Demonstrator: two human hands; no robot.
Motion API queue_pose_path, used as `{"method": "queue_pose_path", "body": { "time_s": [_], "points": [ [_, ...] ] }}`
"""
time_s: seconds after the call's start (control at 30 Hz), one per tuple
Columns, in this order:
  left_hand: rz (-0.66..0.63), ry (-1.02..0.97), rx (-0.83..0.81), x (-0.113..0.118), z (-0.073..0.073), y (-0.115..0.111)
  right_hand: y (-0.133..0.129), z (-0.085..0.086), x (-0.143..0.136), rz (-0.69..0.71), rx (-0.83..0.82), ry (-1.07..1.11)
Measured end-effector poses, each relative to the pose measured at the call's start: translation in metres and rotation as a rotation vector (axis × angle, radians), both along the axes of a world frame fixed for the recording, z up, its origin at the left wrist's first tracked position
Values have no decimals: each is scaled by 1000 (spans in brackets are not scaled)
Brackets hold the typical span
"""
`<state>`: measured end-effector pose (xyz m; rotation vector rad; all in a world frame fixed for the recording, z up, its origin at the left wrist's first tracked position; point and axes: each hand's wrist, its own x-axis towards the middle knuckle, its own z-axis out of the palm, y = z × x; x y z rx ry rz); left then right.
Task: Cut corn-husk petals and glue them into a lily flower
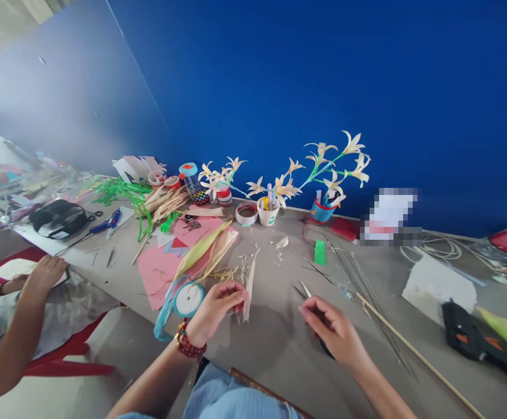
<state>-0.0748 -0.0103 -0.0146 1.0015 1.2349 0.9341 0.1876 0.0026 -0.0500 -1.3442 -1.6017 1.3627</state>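
A narrow strip of pale dried corn husk (250, 285) stands up from the fingers of my left hand (222, 299), which pinches it near its lower end. Beside that wrist lies a spool of light blue ribbon (189, 298), its loose end trailing to the left. My right hand (334, 326) is curled around scissors (306, 289); their blades point away from me and stand apart, and the handles are mostly hidden by my palm. Greenish and cream corn husks (203, 247) lie beyond my left hand on pink paper (153, 276).
Husk flowers on green stems (318, 169) stand in cups along the blue wall. Metal wires (367, 297), a thin wooden stick (410, 355) and a black glue gun (475, 337) lie at right. A seated person's arm (31, 308) is at far left.
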Motion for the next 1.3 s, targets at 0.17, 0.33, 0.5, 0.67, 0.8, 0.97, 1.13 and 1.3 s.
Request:
{"method": "queue_pose_path", "body": {
  "time_s": [0.17, 0.33, 0.5, 0.67, 0.8, 0.97, 1.13, 1.3],
  "points": [
    [19, -278, -77, 36, 7, 4, -17, 30, -10, 131, 57, -36],
    [-18, -332, -51, 65, 6, 4, -29, 35, -17, 123, 32, -38],
    [-163, -250, -21, 70, 1, 2, -32, 29, -11, 74, 13, -36],
    [-83, -314, -20, 59, 2, 7, -31, 22, 21, -72, 294, -484],
    [-91, -406, -10, 54, 2, 10, -39, 0, 45, -124, 408, -835],
    [-19, -484, -21, 59, -2, 10, -43, -8, 52, -79, 382, -882],
    [24, -582, -34, 61, 1, 10, -37, 4, 47, -76, 36, -511],
    [63, -581, 21, 61, 9, 10, -42, 16, 26, 47, -290, 270]
  ]
}}
